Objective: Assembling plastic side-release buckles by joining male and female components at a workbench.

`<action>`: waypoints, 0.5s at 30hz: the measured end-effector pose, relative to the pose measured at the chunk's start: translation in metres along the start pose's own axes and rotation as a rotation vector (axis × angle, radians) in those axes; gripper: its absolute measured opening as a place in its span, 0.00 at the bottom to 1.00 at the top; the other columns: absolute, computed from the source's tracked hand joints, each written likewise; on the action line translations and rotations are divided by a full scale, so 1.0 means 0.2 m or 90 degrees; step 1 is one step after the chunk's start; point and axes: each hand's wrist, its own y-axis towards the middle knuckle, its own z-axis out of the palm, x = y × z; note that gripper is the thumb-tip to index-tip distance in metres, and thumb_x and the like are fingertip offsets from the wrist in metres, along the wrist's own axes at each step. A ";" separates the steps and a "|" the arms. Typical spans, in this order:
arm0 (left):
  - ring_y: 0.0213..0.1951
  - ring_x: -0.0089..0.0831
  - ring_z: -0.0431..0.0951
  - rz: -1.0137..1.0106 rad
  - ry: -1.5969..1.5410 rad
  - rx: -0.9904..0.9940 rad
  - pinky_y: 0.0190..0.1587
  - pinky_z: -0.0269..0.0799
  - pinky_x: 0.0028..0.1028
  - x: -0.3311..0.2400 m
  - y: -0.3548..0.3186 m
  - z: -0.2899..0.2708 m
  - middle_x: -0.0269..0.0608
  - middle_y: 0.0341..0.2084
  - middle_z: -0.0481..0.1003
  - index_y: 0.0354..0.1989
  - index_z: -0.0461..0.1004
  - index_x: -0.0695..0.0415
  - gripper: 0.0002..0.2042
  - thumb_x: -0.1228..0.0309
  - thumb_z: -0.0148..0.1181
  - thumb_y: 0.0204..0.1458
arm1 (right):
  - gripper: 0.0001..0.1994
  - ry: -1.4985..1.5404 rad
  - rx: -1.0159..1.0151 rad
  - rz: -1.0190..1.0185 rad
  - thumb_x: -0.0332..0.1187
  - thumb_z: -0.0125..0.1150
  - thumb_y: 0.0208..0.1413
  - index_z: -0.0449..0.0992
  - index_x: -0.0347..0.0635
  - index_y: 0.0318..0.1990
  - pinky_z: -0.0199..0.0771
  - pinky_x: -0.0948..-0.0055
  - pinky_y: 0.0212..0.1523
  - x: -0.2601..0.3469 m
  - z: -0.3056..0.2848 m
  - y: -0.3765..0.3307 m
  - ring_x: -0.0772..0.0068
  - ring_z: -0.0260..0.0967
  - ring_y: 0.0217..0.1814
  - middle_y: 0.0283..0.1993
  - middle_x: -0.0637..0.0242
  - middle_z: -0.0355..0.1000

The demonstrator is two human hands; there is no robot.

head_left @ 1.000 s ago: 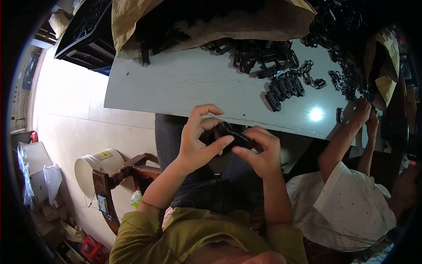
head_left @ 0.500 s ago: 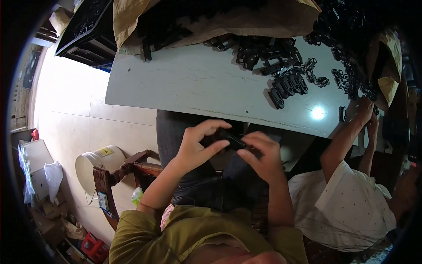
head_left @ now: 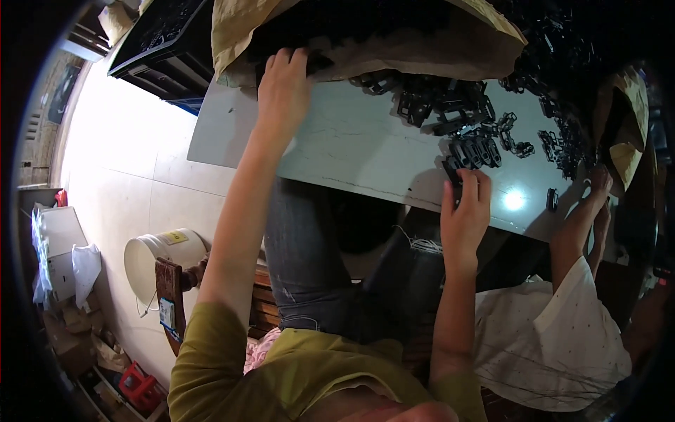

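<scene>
My left hand [head_left: 283,91] reaches over the far left of the table, at the mouth of a brown paper bag [head_left: 394,63]. Its fingers curl downward over dark parts there; what they grip is hidden. With fingers closed round it, my right hand [head_left: 466,211] holds a small black plastic part [head_left: 453,172] near the table's front edge. That part is at the near end of a row of similar black parts [head_left: 478,150]. Behind the row lies a loose pile of black plastic parts [head_left: 439,102].
At right, another person's hand [head_left: 598,184] works by a heap of small black pieces [head_left: 562,144] and a second paper bag [head_left: 626,133]. A black crate [head_left: 158,60] stands at the far left. A white bucket [head_left: 151,264] lies on its side beside a wooden chair [head_left: 171,292].
My hands have parted from above my lap, where they held a black part together. The left went forward to the bag; the right moved right and forward to the row with a black part.
</scene>
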 end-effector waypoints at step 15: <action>0.32 0.17 0.72 -0.267 -0.737 0.412 0.37 0.68 0.18 -0.38 -0.33 -0.21 0.34 0.32 0.74 0.43 0.74 0.62 0.08 0.78 0.56 0.55 | 0.15 0.274 0.100 0.009 0.20 0.60 0.40 0.71 0.36 0.40 0.70 0.74 0.29 0.13 -0.01 0.03 0.66 0.69 0.32 0.39 0.61 0.68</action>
